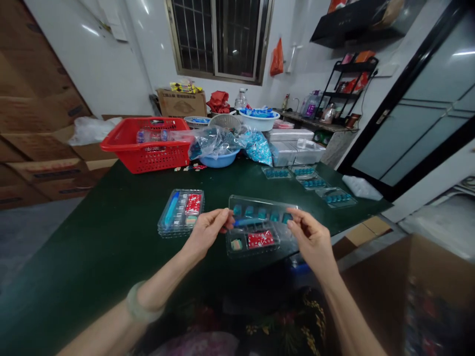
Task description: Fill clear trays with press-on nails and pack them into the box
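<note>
Between my hands is a clear plastic tray (263,203) with a row of teal pieces showing in it. My left hand (211,226) pinches its left end. At the right end, the thumb and fingers of my right hand (309,236) close on its edge. Just below lies another clear tray (243,251), holding a red white-dotted packet (261,239), a small pale block (236,244) and a blue stick-shaped piece (248,222), partly covered. Left of my left hand sits a stack of filled clear trays (176,230) with a blue pen-like piece (171,209) and a red dotted packet (193,203) on top.
On the dark green table (122,222) stand a red basket (156,159), a blue basin (219,159), a bag of teal pieces (258,147) and stacked clear boxes (284,154). Several trays with teal pieces (313,183) lie at the right. A cardboard box (401,282) stands beside the table.
</note>
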The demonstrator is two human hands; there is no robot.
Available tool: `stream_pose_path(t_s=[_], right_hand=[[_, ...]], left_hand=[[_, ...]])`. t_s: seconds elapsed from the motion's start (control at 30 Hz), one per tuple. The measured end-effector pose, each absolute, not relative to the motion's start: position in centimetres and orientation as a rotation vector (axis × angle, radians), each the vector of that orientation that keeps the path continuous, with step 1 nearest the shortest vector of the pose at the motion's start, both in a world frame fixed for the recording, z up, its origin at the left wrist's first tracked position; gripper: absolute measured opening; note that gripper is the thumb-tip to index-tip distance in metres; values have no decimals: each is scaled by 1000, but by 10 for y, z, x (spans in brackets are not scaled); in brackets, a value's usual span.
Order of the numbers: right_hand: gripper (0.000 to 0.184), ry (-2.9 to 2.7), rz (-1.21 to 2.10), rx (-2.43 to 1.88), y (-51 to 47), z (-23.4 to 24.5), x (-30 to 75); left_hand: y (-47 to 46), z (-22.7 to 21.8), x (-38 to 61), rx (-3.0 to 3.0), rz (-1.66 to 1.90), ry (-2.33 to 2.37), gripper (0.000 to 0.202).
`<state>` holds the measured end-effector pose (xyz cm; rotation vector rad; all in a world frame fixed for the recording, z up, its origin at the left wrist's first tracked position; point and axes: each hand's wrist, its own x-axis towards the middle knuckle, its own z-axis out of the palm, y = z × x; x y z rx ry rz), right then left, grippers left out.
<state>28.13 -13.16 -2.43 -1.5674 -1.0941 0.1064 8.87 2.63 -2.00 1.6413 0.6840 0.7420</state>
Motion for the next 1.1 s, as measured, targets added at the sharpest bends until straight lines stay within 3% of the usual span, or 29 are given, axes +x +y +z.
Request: stream_pose_path(t_s=[0.17,0.6,0.77,0.9,1.03,1.1], right_hand=[[36,-1023,238,-1691,-106,-53,306],[18,-1193,200,-2135,-69,-83,319],[32,-1220,247,-2119,-64,-97,323],[34,-1205,237,-2067,-60,-102,328],[46,-1116,145,-2003,-89,-89,316],[40,-1128,131,-1954,-119,-81,294]], left_hand=[[23,-30,93,1754,625,823,39],[45,-62,98,2218,433,1128,39],[43,-61,101,2357,576,1126,23],[34,-55,115,2514,601,847,13],[25,-52,134,2628,502,500,45],[26,-54,143,2650,447,410,60]])
